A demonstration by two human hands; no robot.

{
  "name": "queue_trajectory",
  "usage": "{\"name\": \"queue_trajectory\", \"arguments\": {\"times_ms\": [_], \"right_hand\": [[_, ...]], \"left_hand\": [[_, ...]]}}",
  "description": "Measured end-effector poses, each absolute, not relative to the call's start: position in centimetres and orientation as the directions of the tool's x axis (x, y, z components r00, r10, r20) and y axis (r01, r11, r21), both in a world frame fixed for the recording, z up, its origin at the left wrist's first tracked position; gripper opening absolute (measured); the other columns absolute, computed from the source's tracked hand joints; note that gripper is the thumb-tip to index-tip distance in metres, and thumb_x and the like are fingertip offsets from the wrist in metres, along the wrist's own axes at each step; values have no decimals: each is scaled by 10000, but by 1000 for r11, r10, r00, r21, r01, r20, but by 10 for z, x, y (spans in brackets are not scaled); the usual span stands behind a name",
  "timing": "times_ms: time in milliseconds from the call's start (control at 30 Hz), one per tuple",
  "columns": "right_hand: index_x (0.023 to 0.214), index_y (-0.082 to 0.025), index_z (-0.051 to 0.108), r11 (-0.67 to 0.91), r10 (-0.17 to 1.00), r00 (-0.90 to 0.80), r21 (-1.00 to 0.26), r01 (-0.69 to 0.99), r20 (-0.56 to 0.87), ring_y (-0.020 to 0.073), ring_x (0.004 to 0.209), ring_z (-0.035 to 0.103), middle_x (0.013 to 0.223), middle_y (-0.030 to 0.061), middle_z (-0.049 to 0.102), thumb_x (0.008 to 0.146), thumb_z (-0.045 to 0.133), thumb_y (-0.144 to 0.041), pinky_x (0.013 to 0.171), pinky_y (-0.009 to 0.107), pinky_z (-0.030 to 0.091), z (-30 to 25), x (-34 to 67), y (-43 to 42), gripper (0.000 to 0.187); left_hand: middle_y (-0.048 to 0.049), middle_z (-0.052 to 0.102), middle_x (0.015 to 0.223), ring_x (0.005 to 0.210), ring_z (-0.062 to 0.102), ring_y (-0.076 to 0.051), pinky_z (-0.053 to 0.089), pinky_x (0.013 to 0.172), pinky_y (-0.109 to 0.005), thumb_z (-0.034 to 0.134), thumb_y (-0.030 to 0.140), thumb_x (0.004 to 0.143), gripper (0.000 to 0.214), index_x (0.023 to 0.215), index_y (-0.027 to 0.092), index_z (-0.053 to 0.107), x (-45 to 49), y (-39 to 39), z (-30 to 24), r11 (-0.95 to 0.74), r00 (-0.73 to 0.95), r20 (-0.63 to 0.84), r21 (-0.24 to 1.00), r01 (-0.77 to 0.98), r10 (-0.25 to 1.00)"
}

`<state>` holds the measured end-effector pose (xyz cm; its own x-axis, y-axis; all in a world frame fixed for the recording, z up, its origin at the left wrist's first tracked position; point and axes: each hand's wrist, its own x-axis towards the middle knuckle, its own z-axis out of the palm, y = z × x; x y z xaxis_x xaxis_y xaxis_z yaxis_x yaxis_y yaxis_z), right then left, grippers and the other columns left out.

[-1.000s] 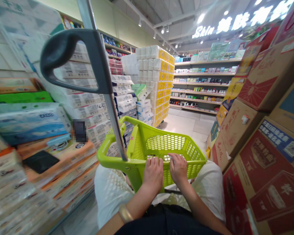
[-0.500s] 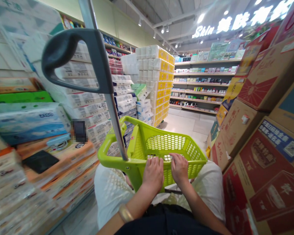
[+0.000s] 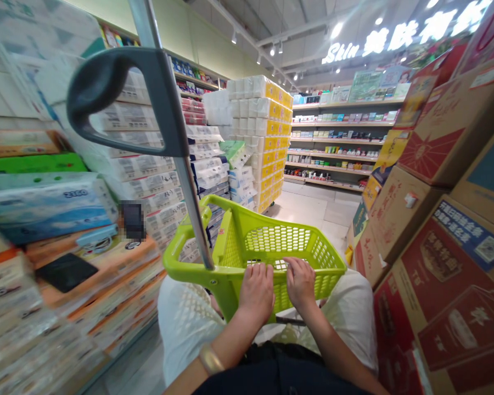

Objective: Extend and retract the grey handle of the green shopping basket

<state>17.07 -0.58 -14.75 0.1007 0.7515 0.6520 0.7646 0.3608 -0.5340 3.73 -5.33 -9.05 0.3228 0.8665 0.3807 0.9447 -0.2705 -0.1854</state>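
My left hand (image 3: 257,293) and right hand (image 3: 300,282) curl over and grasp the green basket's (image 3: 233,271) near edge; neither hold has visibly changed since before.

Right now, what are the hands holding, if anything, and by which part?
The left hand and right hand hold the green basket by its near rim, fingers curled over it; how firmly cannot be told.

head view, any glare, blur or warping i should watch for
In the head view, the lit sign at top right glares, its letters blown white; at its lower left, the packs look smeared; along its right side, the cartons lean, likely from wide-angle stretch; near its centre, the left hand and right hand look clearer.
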Motion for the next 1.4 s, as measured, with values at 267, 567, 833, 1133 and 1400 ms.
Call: {"name": "queue_trajectory", "arguments": {"times_ms": [267,567,833,1133,1400], "right_hand": [[1057,-209,676,482,756,-25,-529,698,654,205,996,573,1047,63,686,922,394,-190,914,342,357,-145,158,-13,312],[1029,-219,680,433,750,25,-519,737,661,203,977,573,1020,58,687,918,406,-193,906,346,352,-145,161,-13,296],[1031,-217,679,423,740,32,-501,755,672,205,972,578,1018,57,693,925,403,-188,916,357,342,-147,167,-10,297],[1046,-221,674,527,727,-70,-489,695,683,194,979,575,1025,58,683,927,404,-196,909,335,366,-144,152,-16,296],[1015,-218,686,373,756,68,-513,773,651,205,954,579,1012,57,694,920,406,-191,899,354,342,-145,167,-9,297]], "left_hand": [[-128,601,996,932,506,-271,334,878,-416,585,249,786,384,1141,105,565,37,-52,-93,-277,341,404,-208,938,849],[-133,599,1018,950,508,-278,331,892,-418,611,270,768,427,1159,108,557,37,-53,-91,-276,328,386,-186,943,862],[-129,600,1017,961,504,-277,326,905,-419,621,264,762,428,1155,108,552,37,-54,-91,-280,327,388,-173,944,862],[-119,597,963,911,507,-260,338,870,-411,541,200,813,303,1103,117,571,36,-54,-92,-291,343,412,-184,939,844],[-128,600,1035,981,500,-279,332,916,-423,611,274,766,451,1184,124,533,36,-54,-92,-283,335,397,-185,941,855]]}}
